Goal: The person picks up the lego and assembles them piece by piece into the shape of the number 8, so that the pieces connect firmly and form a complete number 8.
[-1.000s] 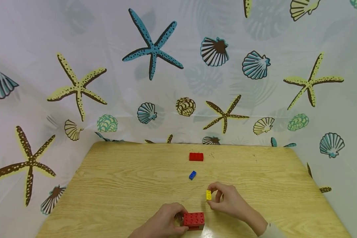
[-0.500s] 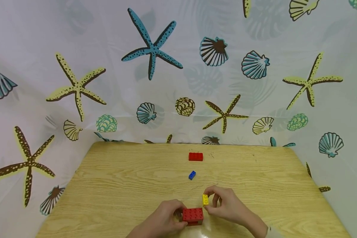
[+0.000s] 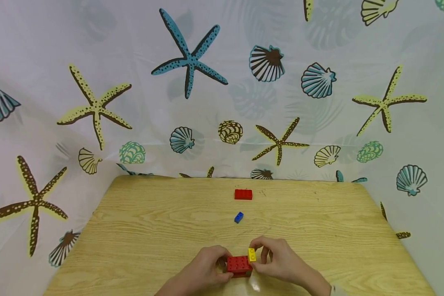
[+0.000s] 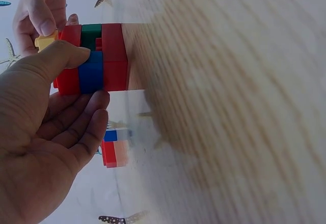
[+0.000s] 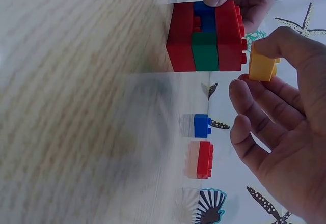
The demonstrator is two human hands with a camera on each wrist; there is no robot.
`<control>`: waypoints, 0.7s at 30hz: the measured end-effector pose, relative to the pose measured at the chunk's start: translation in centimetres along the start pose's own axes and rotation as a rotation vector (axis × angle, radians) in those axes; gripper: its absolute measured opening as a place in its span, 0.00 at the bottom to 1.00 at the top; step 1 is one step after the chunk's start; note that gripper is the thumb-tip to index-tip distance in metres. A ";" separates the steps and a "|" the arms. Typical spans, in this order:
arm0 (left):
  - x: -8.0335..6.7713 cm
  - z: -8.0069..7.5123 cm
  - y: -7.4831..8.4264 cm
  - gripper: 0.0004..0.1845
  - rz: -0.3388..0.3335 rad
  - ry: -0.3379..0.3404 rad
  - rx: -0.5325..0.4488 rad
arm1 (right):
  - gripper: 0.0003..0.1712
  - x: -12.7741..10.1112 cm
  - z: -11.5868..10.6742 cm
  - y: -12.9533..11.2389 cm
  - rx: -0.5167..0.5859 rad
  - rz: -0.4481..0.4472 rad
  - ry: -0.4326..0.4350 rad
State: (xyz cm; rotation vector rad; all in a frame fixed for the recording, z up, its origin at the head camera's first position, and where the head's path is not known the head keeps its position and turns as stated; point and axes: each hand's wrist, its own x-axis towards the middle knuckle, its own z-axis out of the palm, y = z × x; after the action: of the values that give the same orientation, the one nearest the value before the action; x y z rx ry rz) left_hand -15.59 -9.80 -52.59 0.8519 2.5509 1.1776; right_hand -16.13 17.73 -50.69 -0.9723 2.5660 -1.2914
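My left hand [image 3: 207, 267] grips a small brick stack [image 3: 238, 264] at its left end, thumb in front and fingers behind. In the left wrist view the stack has a red bottom brick [image 4: 115, 58], a middle layer of a blue brick [image 4: 91, 74] and a green brick [image 4: 90, 36], and a studded red brick [image 4: 69, 79] on top. A yellow two-stud brick [image 3: 252, 255] is pinched between thumb and index finger of my right hand [image 3: 281, 261]. It is held level just above the stack's right end, a small gap showing between them in the right wrist view.
Farther back on the wooden table [image 3: 163, 213] lie a small blue brick [image 3: 238, 217], set at a slant, and behind it a red brick [image 3: 243, 194]. A white curtain [image 3: 214, 102] printed with starfish and shells stands behind the table and along its sides.
My right hand has brought the yellow brick left and nearer to me, from beside the stack to over its right end. The stack, still in my left hand, has shifted slightly away from me.
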 end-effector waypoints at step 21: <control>-0.1 -0.1 0.1 0.13 0.010 -0.005 -0.020 | 0.17 -0.3 0.4 0.0 0.028 0.009 -0.031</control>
State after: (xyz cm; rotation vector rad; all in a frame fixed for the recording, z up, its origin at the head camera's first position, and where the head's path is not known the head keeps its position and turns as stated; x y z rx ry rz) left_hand -15.50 -9.81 -52.44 0.8624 2.5297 1.2002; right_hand -15.80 17.65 -50.98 -0.9666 2.5193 -1.2960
